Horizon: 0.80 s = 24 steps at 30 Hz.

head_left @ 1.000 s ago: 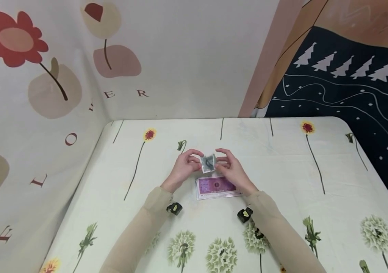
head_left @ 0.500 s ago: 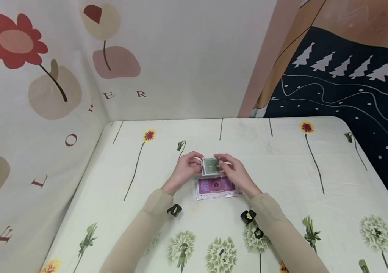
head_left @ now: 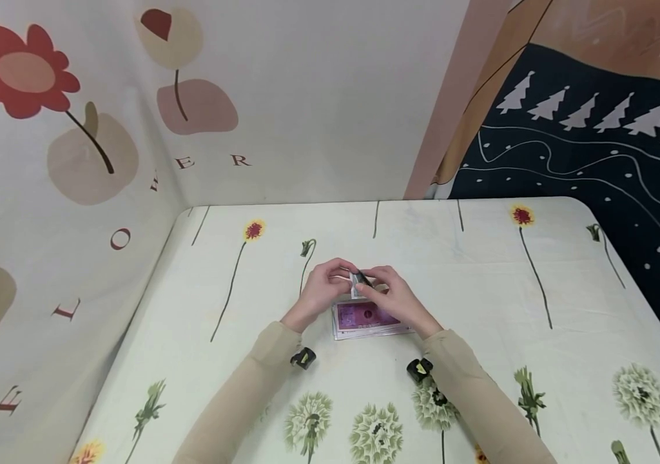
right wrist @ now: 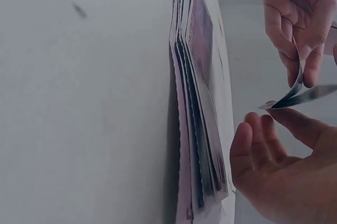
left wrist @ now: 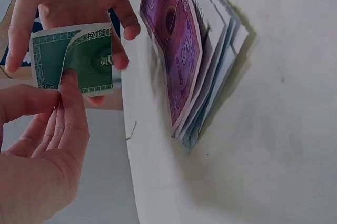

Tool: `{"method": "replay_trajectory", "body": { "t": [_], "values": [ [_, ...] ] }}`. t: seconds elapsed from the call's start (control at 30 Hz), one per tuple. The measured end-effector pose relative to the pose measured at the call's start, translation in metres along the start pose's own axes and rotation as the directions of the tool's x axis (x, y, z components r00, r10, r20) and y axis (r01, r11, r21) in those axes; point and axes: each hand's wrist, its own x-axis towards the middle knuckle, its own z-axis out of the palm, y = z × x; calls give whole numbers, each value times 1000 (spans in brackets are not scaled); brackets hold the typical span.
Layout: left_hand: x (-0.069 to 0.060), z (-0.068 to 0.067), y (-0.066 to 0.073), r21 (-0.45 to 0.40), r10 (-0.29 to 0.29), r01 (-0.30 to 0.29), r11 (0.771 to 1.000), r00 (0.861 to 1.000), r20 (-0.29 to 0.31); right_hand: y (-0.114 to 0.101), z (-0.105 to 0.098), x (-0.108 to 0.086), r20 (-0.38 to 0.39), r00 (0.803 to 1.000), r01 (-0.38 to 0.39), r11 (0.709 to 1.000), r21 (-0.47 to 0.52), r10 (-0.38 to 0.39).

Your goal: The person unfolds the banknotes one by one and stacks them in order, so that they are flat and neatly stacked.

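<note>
A small green paper banknote is up in the air between both hands. Two layers of it show, one curling over the other; I cannot tell if it is one folded note or two. My left hand pinches it between thumb and fingers at one edge. From the other side, my right hand touches it with a straight digit in the right wrist view, the other fingers loosely bent and apart from it. Just below the hands lies a stack of paper banknotes, a purple one on top, its edges slightly fanned.
The stack rests on a table with a white flower-print cloth. A pale printed curtain hangs behind and at the left. Dark fabric with white trees hangs at the right. Each wrist carries a small black camera.
The green banknote, spread flat half a second ago, is now turned and bent. Both hands have come closer together. The purple-topped stack has stayed in place.
</note>
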Motion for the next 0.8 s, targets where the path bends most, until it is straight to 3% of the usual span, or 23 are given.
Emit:
{"method": "replay_trajectory", "body": {
  "t": [0.17,0.4,0.47,0.8],
  "values": [
    [0,-2,-3,18,-10,11,1000,999,-30,-1,-4,-1,-59,998,-25,1000,-11,24],
    [-3,-11,-10,35,-13,15,999,998,-59,3,-11,-4,-76,997,-17,992,129,27],
    [-7,-13,-4,50,-19,22,999,998,-67,4,-12,-4,-84,996,-8,988,156,22],
    [-7,-20,-9,36,-37,41,999,994,-103,4,-16,-5,-136,988,-45,983,179,70]
  ]
}}
